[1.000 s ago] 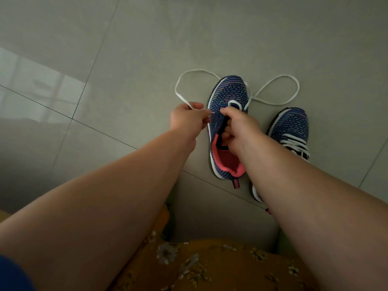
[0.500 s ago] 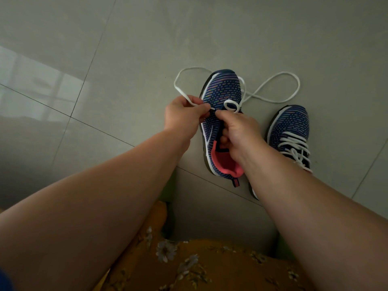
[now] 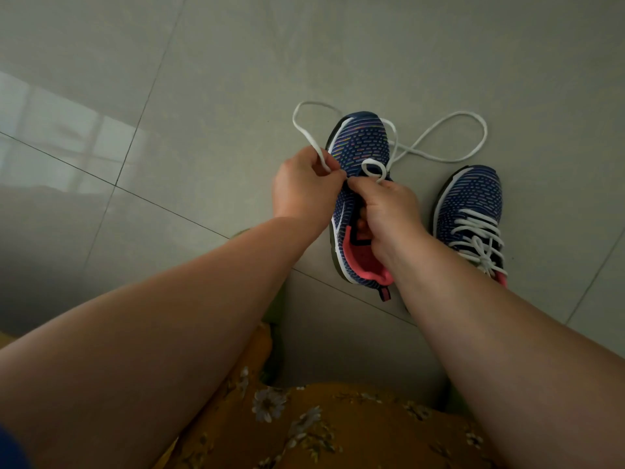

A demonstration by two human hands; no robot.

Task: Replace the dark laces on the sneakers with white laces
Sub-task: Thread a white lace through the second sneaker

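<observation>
Two dark blue knit sneakers with pink linings stand on the grey tiled floor. The left sneaker (image 3: 363,147) has a white lace (image 3: 449,133) threaded only near the toe, its two ends looping loose on the floor on both sides. My left hand (image 3: 304,187) pinches one strand of this lace at the shoe's left edge. My right hand (image 3: 385,211) grips the shoe's upper at the eyelets, fingers curled inside the opening, thumb near a small lace loop. The right sneaker (image 3: 473,204) is fully laced in white and tied.
Grey floor tiles (image 3: 203,96) with dark grout lines spread all round the shoes. My lap in yellow flowered cloth (image 3: 304,428) fills the bottom of the view. A pale window reflection lies on the tiles at the left.
My hands have drawn closer together at the lower eyelets. The left hand pulled its strand in towards the shoe, and the left sneaker shifted and turned slightly.
</observation>
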